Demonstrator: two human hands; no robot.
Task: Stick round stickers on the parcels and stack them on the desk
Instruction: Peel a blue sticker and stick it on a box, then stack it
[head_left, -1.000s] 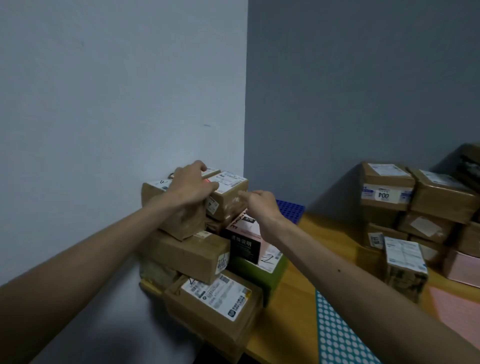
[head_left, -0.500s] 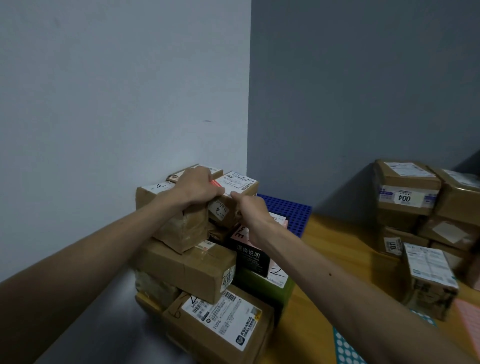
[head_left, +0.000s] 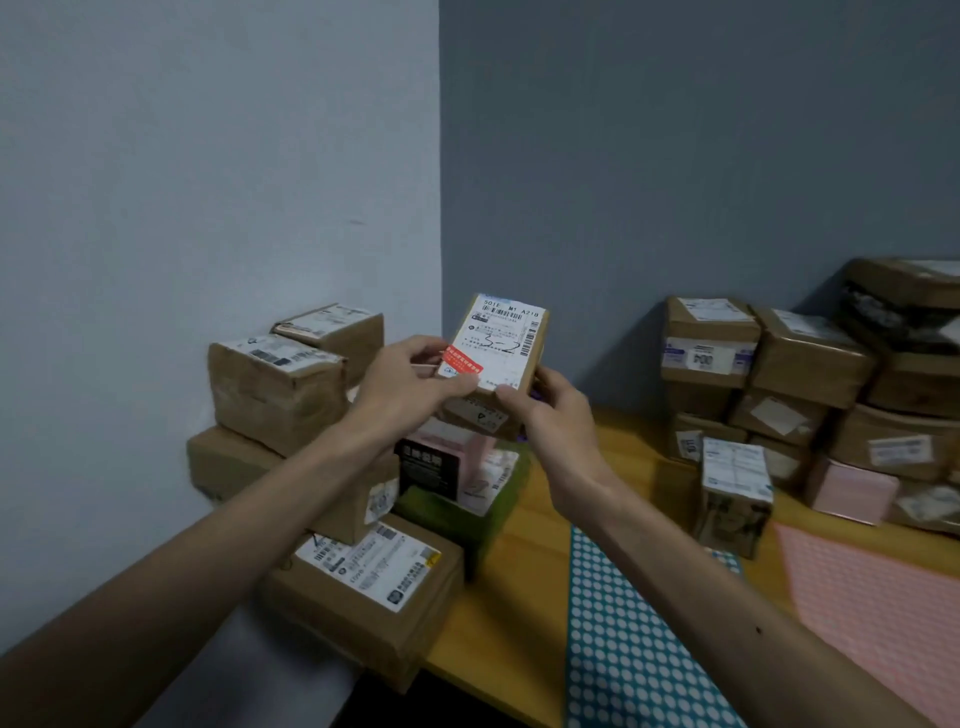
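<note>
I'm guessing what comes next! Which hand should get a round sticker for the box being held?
Probably the right hand. The teal sticker sheet lies on the desk on its side, just below that arm, while the left hand also grips the parcel and could hold it alone.

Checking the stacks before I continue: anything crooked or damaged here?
The bottom box of the left stack seems to jut past the desk edge, and boxes above it sit twisted. The top-right parcel looks ragged. The held parcel looks intact.
</note>
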